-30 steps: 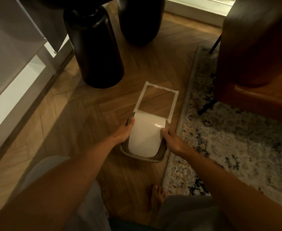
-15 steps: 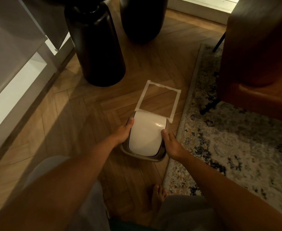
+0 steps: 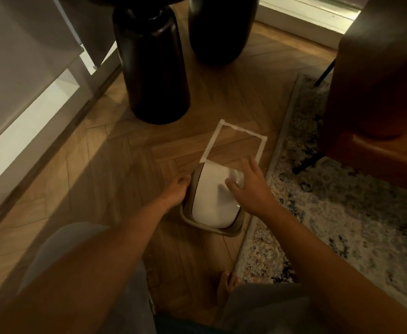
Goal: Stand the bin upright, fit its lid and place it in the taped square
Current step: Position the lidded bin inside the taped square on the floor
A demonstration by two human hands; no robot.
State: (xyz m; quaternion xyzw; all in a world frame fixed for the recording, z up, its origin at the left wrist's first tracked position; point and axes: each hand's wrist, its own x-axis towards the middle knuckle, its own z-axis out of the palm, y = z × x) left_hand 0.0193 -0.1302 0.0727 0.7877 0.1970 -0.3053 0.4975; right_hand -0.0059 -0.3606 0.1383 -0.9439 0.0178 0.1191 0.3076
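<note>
A small bin [image 3: 210, 229] with a grey-brown rim stands upright on the wood floor, its white swing lid [image 3: 212, 206] fitted on top. It sits just in front of the taped square [image 3: 233, 143], covering the square's near edge. My left hand [image 3: 176, 191] grips the bin's left rim. My right hand [image 3: 248, 189] rests flat on the right side of the lid, fingers spread and reaching toward the far edge.
Two tall black vases [image 3: 153, 68] [image 3: 221, 30] stand behind the square. A patterned rug [image 3: 342, 213] borders the square's right side, with a brown armchair [image 3: 378, 92] on it. A white cabinet [image 3: 17, 97] runs along the left. My bare foot [image 3: 227, 283] is near the bin.
My right hand left the bin's right rim and moved up onto the lid, fingers spread. My left hand stays on the left rim. The bin has hardly shifted.
</note>
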